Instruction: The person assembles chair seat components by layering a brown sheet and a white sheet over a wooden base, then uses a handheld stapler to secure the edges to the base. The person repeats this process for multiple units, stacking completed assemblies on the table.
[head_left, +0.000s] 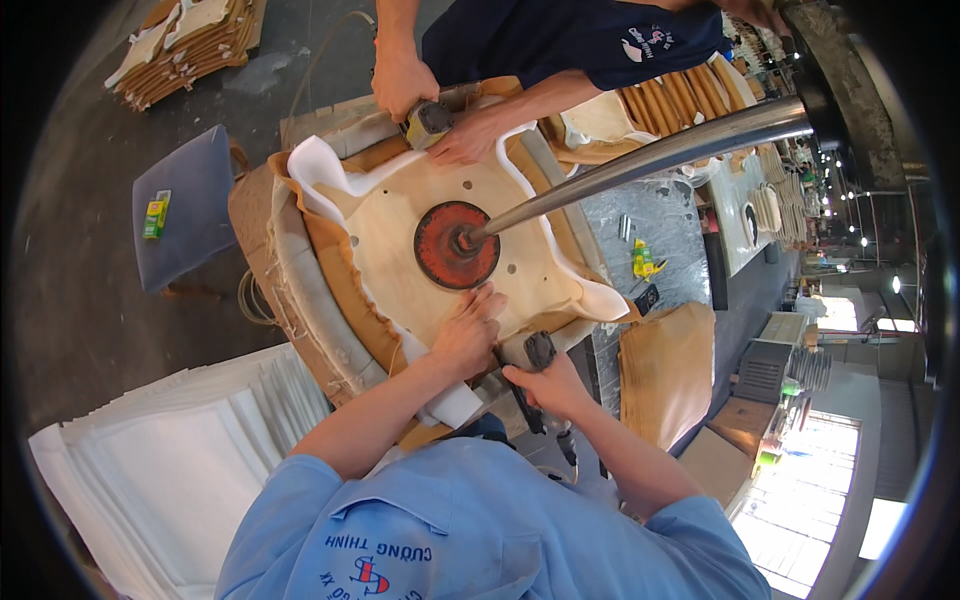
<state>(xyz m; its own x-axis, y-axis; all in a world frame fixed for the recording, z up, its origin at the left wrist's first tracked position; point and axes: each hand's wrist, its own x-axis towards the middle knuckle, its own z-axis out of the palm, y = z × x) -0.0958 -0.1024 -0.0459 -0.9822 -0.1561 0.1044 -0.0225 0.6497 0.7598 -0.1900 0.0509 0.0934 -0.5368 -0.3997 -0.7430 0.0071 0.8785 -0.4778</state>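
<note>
A wooden seat panel (pixel 385 260) lies before me over white padding (pixel 318 165) and tan covering material (pixel 335 265), inside a thick padded rim (pixel 335 325). A round red disc (pixel 435 248) on the end of a slanting metal rod (pixel 650 160) presses on the panel's middle. My left hand (pixel 470 330) rests on the panel's near side, fingers stretched toward the disc. Closed round the handle of a staple gun (pixel 527 350), my right hand (pixel 552 388) keeps its nose by the panel's near edge. Across from me, a co-worker's hand (pixel 405 85) grips another staple gun (pixel 430 122).
White sheets (pixel 190 440) are stacked at my left. Beyond them stands a blue-grey cushioned stool (pixel 185 225) bearing a small green-yellow box (pixel 156 215). Right of the work are a metal table (pixel 660 215) and tan covering pieces (pixel 665 365). Stacked panels (pixel 190 50) stand far left.
</note>
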